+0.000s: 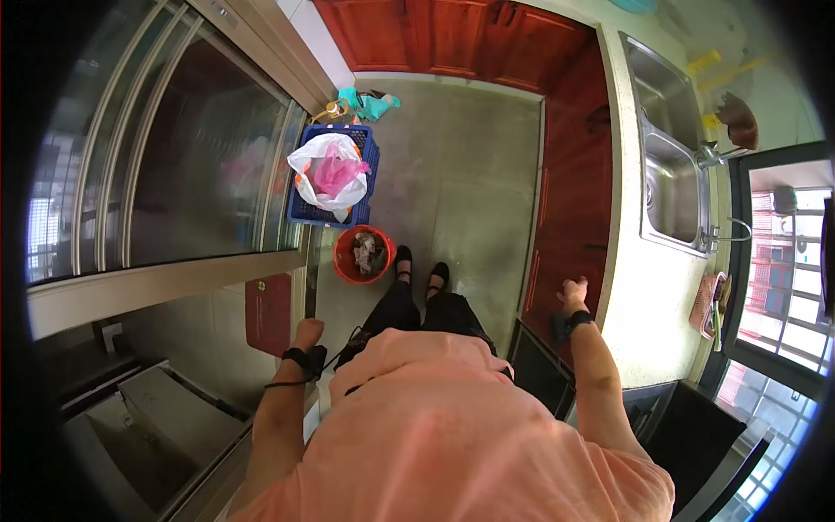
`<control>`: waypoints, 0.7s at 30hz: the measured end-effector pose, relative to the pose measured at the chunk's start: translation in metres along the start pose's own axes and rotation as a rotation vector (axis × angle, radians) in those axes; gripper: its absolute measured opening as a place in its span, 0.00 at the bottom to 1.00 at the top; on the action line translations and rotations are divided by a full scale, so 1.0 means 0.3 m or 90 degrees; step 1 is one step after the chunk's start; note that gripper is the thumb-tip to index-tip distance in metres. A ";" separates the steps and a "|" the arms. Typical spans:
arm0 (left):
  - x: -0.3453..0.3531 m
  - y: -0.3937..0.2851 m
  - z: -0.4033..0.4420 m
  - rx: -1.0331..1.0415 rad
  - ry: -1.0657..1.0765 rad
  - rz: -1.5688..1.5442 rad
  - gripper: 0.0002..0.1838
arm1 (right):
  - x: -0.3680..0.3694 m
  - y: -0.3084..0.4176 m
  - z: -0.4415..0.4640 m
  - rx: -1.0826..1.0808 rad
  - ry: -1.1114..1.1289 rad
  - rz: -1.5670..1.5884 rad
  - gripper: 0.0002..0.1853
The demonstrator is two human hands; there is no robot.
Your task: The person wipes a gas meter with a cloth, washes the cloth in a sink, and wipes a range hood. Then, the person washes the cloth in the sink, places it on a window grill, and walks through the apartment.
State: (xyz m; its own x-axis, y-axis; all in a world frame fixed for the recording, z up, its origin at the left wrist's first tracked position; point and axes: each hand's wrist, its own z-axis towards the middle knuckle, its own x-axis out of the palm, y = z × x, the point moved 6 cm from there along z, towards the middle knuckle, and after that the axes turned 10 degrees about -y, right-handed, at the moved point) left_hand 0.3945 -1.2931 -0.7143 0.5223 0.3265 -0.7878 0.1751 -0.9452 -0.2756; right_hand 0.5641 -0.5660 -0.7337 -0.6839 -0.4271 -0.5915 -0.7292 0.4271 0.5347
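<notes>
My left hand (308, 334) hangs low beside my body, its fingers curled closed with nothing visible in them. A black band with a cord circles that wrist. Nearest to it are a dark red mat (268, 315) and a red bucket (340, 266) holding crumpled greyish waste. On the right, my right hand (573, 292) is held out by the red-brown cabinet doors (570, 200), below the counter edge. Its fingers are loosely bent and somewhat apart, and I see nothing in them. Whether it touches the cabinet, I cannot tell. Another black band is on this wrist.
Past the bucket stands a blue crate (300, 211) with a white plastic bag (306, 157) and a pink bag (335, 174). Turquoise bags (376, 105) lie behind it. A sliding glass door (200, 148) is left; a double steel sink (674, 187) is right.
</notes>
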 end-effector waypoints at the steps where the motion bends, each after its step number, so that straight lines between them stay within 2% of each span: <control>1: 0.027 0.042 -0.004 0.096 -0.018 0.045 0.14 | -0.043 0.045 -0.053 0.039 -0.037 0.025 0.34; 2: 0.048 0.071 -0.010 0.194 -0.037 0.090 0.13 | -0.062 0.016 0.026 0.046 -0.045 0.055 0.30; 3: 0.069 0.127 -0.005 0.156 -0.030 0.064 0.13 | -0.078 -0.028 0.126 0.054 -0.054 0.087 0.27; 5: 0.088 0.177 0.011 0.084 -0.018 0.009 0.13 | -0.111 0.021 0.094 0.077 -0.045 0.119 0.24; 8: 0.025 0.062 -0.004 0.346 0.029 0.335 0.12 | -0.124 0.042 0.084 0.115 -0.041 0.175 0.15; 11: -0.038 -0.008 0.039 0.214 0.019 0.320 0.11 | -0.097 0.021 0.126 0.136 -0.015 0.233 0.10; 13: -0.073 -0.011 0.081 -0.071 -0.053 0.027 0.12 | -0.088 0.014 0.119 0.122 0.009 0.266 0.10; 16: -0.121 -0.130 0.061 -0.114 -0.070 -0.058 0.13 | -0.104 0.037 0.081 0.092 0.015 0.290 0.11; 19: 0.041 -0.031 0.154 0.262 -0.089 0.155 0.12 | -0.099 0.047 0.077 0.103 -0.004 0.254 0.12; 20: 0.095 0.007 0.154 0.291 -0.030 0.261 0.08 | -0.093 0.028 0.103 0.096 0.022 0.241 0.13; 21: 0.037 -0.071 0.074 0.444 -0.088 0.220 0.06 | -0.077 0.003 0.135 0.089 0.055 0.224 0.15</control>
State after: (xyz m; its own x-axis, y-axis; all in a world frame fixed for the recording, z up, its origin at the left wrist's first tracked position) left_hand 0.3779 -1.2690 -0.7296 0.3352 0.0567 -0.9404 -0.5659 -0.7859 -0.2491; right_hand 0.5803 -0.5235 -0.7440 -0.8954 -0.2989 -0.3300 -0.4437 0.6609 0.6052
